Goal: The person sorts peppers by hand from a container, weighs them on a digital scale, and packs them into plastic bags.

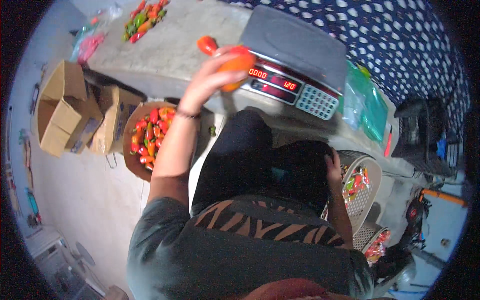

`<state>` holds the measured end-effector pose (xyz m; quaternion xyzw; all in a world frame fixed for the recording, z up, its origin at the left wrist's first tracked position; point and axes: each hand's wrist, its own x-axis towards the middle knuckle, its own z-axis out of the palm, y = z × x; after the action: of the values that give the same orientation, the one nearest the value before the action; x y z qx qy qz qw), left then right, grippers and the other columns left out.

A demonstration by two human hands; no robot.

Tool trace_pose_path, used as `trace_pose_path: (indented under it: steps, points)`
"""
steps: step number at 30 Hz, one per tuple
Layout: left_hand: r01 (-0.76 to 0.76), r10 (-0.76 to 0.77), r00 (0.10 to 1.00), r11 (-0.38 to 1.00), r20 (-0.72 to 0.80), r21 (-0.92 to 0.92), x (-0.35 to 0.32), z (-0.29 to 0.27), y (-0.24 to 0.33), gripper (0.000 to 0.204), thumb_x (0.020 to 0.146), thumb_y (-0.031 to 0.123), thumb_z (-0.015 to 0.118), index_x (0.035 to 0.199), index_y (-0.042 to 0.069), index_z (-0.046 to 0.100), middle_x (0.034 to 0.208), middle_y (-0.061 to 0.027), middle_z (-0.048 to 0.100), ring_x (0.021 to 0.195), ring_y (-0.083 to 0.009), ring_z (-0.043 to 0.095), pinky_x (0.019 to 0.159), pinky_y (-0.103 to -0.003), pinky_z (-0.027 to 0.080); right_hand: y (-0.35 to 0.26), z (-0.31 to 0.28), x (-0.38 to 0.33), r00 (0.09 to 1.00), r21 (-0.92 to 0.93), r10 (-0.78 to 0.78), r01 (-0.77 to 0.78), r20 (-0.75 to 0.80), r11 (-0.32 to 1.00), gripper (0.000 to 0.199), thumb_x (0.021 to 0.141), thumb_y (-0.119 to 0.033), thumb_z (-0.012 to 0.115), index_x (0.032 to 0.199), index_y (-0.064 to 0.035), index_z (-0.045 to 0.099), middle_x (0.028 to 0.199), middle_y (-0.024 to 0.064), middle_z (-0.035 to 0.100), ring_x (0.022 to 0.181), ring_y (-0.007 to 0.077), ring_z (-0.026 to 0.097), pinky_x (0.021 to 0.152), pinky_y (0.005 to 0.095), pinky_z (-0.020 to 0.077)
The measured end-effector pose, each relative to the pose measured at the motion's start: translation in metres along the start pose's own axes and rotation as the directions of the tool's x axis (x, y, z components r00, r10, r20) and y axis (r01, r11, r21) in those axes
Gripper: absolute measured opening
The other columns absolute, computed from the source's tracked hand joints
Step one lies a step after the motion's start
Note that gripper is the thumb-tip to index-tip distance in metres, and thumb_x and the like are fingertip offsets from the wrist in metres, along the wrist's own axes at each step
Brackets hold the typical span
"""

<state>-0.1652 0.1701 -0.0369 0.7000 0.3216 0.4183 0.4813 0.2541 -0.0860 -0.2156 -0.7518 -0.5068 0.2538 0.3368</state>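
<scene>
My left hand (220, 74) is raised over the counter at the scale's near left corner, its fingers closed round orange-red peppers (239, 62). How many it holds is blurred. Another red pepper (206, 45) shows just beyond the fingers. The digital scale (295, 45) has a bare grey plate, a lit red display and a keypad. Resting against my right knee is my right hand (333, 167), fingers loosely stretched and nothing seen in them. Close beside it stands a beige perforated basket (367, 192) containing bagged peppers (356, 182).
Left of my legs is a cardboard box of peppers (150, 137), with open cardboard boxes (70, 110) farther left. Red, green and orange peppers (145, 20) lie on the counter's far left. Plastic bags (367, 102) lie right of the scale. A second basket (367, 234) stands lower right.
</scene>
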Motion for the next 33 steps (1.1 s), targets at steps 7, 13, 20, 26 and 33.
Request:
trace_pose_path:
  steps: [7, 13, 20, 26, 33]
  points:
    - [0.089, -0.181, 0.983, 0.540, 0.012, 0.837, 0.176, 0.152, -0.008, 0.058, 0.062, 0.050, 0.057, 0.100, 0.008, 0.064, 0.120, -0.0249, 0.044, 0.102, -0.0366, 0.052, 0.089, -0.038, 0.042, -0.069, -0.012, -0.009, 0.993, -0.072, 0.116, -0.117, -0.025, 0.991, 0.056, 0.081, -0.038, 0.056, 0.125, -0.0044, 0.042, 0.119, 0.0197, 0.047, 0.113, 0.0310, 0.043, 0.097, 0.0370, 0.0312]
    - [0.174, -0.276, 0.959, 0.412, -0.059, 0.895, 0.186, 0.194, -0.020, 0.062, 0.063, 0.048, 0.062, 0.114, 0.015, 0.056, 0.131, -0.0239, 0.035, 0.113, -0.0382, 0.044, 0.092, -0.040, 0.038, -0.036, -0.010, -0.014, 0.994, -0.088, 0.083, -0.089, -0.071, 0.992, 0.059, 0.079, -0.042, 0.057, 0.124, -0.0078, 0.043, 0.124, 0.0219, 0.044, 0.115, 0.0369, 0.041, 0.097, 0.0433, 0.0326]
    - [0.097, -0.150, 0.987, 0.300, -0.054, 0.949, 0.164, 0.195, -0.014, 0.069, 0.067, 0.064, 0.053, 0.123, 0.024, 0.047, 0.137, -0.0166, 0.029, 0.125, -0.0398, 0.026, 0.096, -0.062, 0.016, -0.059, -0.014, -0.013, 0.984, -0.088, 0.180, -0.181, -0.013, 0.980, 0.058, 0.080, -0.044, 0.055, 0.125, -0.0092, 0.043, 0.124, 0.0202, 0.045, 0.114, 0.0367, 0.042, 0.097, 0.0437, 0.0318]
    - [0.061, -0.002, 0.998, 0.306, -0.063, 0.950, 0.158, 0.190, -0.016, 0.067, 0.067, 0.064, 0.052, 0.121, 0.023, 0.050, 0.135, -0.0169, 0.033, 0.126, -0.0397, 0.023, 0.097, -0.064, 0.008, -0.040, -0.011, -0.012, 0.994, -0.081, 0.085, -0.090, -0.069, 0.993, 0.058, 0.080, -0.044, 0.055, 0.125, -0.0101, 0.043, 0.123, 0.0196, 0.046, 0.114, 0.0366, 0.041, 0.098, 0.0433, 0.0306]
    - [0.125, 0.087, 0.963, 0.689, -0.254, 0.713, 0.148, 0.161, -0.020, 0.063, 0.072, 0.059, 0.051, 0.120, 0.019, 0.051, 0.134, -0.0175, 0.034, 0.129, -0.0366, 0.019, 0.098, -0.061, 0.007, -0.044, -0.011, -0.011, 0.995, -0.073, 0.062, -0.069, -0.084, 0.995, 0.057, 0.080, -0.040, 0.056, 0.125, -0.0079, 0.043, 0.123, 0.0202, 0.046, 0.114, 0.0360, 0.041, 0.098, 0.0429, 0.0302]
